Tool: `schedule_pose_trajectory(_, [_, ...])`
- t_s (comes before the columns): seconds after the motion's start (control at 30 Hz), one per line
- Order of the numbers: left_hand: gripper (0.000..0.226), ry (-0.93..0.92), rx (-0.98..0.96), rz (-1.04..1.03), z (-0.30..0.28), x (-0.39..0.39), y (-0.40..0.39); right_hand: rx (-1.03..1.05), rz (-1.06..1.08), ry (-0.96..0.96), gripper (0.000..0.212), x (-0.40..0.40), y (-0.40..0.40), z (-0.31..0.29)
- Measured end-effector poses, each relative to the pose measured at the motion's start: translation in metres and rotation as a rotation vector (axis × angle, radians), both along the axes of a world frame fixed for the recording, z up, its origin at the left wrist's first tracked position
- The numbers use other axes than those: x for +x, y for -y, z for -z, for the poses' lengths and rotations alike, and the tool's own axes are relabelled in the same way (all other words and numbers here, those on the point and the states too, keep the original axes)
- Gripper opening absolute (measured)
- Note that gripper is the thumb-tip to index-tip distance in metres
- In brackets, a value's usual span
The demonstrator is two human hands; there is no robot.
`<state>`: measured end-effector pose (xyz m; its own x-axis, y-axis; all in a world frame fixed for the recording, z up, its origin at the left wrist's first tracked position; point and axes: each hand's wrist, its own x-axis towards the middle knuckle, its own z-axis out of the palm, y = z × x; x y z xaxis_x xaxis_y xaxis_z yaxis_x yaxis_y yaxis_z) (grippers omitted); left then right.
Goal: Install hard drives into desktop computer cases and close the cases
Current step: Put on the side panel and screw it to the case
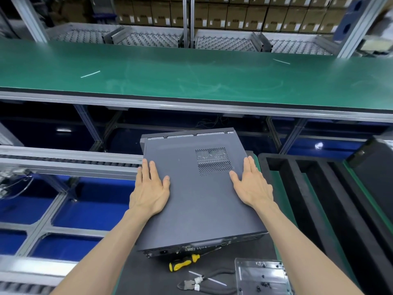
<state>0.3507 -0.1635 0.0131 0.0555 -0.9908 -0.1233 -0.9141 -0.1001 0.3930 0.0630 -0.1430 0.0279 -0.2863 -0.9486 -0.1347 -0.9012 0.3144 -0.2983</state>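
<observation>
We press our flat, open left hand (150,189) and right hand (252,186) on the case (200,201), lying long-ways away from us.

Single head view, worn high, angled forward and down; close over computer case (197,188) at workbench edge; green conveyor belt (191,71) farther ahead, shelving beyond.

A green conveyor belt (191,73) runs across the far side of my station, cardboard boxes (255,15) stacked behind it. Near me lie a yellow-handled screwdriver (184,262), pliers (202,284) and a clear plastic tray (261,277) of small screws, with black foam racks (308,199) to my right.
</observation>
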Motion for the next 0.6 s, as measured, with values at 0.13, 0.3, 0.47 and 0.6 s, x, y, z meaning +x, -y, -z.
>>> schedule_pose_trajectory(0.13, [0.073,0.048,-0.002,-0.001,0.002,0.001,0.001,-0.005,-0.013,-0.054,0.073,0.002,-0.002,0.004])
schedule_pose_trajectory(0.3, [0.073,0.068,-0.012,0.006,0.006,0.0,0.01,0.009,-0.02,-0.083,0.073,0.003,0.009,0.004])
schedule_pose_trajectory(0.47, [0.073,0.085,-0.021,0.017,0.009,-0.001,0.013,-0.025,-0.054,-0.119,0.071,0.003,0.012,0.008])
schedule_pose_trajectory(0.6, [0.07,0.095,-0.025,0.022,0.007,-0.002,0.012,-0.065,-0.228,-0.192,0.065,0.01,0.007,0.011])
